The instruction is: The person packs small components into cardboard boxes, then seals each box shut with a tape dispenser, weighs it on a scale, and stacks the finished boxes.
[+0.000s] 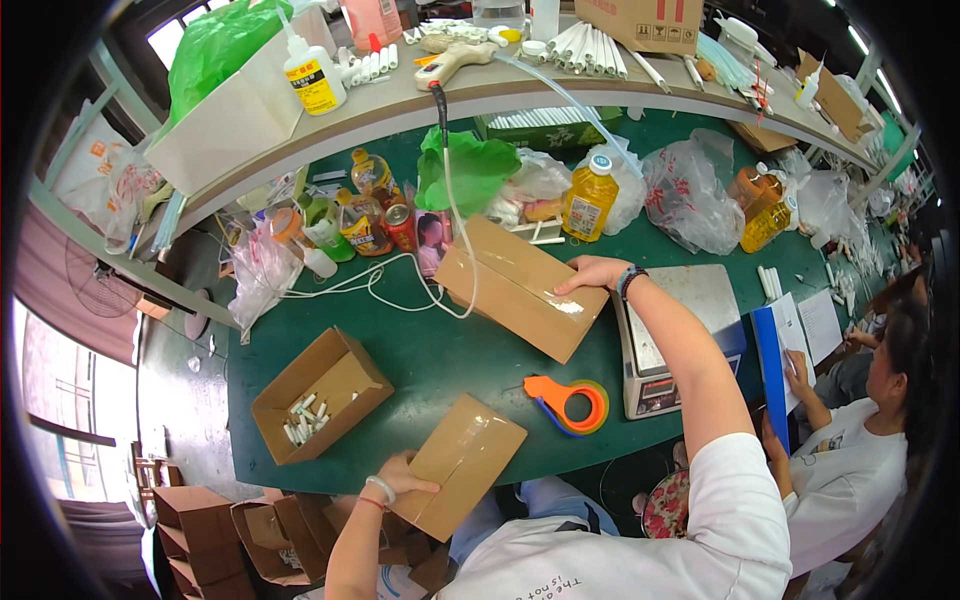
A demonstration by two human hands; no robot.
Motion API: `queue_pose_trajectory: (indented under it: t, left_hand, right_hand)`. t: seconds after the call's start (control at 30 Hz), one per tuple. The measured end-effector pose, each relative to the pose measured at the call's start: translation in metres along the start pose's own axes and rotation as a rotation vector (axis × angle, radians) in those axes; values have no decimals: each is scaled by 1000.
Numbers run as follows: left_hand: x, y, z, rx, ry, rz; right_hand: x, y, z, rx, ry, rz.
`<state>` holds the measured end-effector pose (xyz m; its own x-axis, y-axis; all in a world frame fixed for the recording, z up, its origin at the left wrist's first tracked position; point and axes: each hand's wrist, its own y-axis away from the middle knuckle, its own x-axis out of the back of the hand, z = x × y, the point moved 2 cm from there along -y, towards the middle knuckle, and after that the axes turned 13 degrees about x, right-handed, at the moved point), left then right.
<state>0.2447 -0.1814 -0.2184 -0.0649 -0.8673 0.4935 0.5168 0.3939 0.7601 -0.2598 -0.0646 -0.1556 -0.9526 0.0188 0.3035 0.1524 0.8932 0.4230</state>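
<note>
My left hand [403, 474] grips the left side of a taped brown cardboard box [465, 462] at the table's near edge. Its thumb lies on the top face, and the other fingers are mostly hidden. With my arm stretched forward, my right hand [594, 274] holds the right end of another taped cardboard box [522, 290] farther back, thumb on top and fingers over its far edge. Clear tape shines on both boxes. Between them and to the right lies an orange tape dispenser [540, 386]. An open cardboard box [345, 402] with several small white tubes inside stands to the left.
A metal-topped scale [670, 310] stands right of my right hand. A white cable [400, 262] loops behind the far box. Bottles and bags line the back, including a yellow bottle [590, 200]. A shelf [370, 105] crosses above. A co-worker [850, 450] sits at right with a blue folder [772, 375].
</note>
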Motion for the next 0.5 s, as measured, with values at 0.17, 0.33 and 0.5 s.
queue_pose_trajectory:
  t: [0.17,0.33,0.5]
  left_hand:
    - [1,20,5,128,121,-128]
    - [-16,7,-48,-21,523,-322]
    - [-2,7,-37,-80,682,-515]
  right_hand:
    - [-24,20,7,117,-221,75]
    - [-65,104,-43,78,-380,232]
    - [-120,219,-8,19,-575,521]
